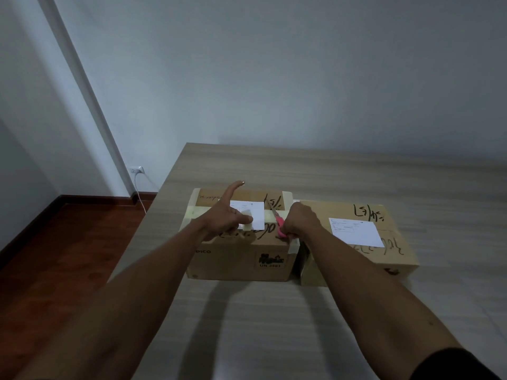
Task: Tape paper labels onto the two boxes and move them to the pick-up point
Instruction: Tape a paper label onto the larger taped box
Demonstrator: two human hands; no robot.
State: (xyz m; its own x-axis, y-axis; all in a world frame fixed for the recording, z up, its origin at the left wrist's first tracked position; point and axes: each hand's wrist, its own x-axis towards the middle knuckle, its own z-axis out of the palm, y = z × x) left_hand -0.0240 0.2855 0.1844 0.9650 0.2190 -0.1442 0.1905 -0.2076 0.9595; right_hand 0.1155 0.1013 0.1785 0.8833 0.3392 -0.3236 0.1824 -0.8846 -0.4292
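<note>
Scissors [277, 219] with pink handles are sitting in the right hand [300, 221], whose fingers are curling round the handles while the blades are pointing away over the top of the left cardboard box [238, 242], seemingly to cut tape there; whether tape is between the blades is too small to tell. On that box the left hand [227, 218] is resting with its fingers spread, forefinger stretching toward the table's far edge and thumb pressing down on the paper label [253, 216], probably to keep it from shifting during taping. Just beside it, toward the table's right edge, the right cardboard box [384, 242] is carrying its own white label [356, 232], lying flat and untouched. Both boxes are standing on the wooden table [274, 325] near its left edge, not yet moved to any pick-up point.
</note>
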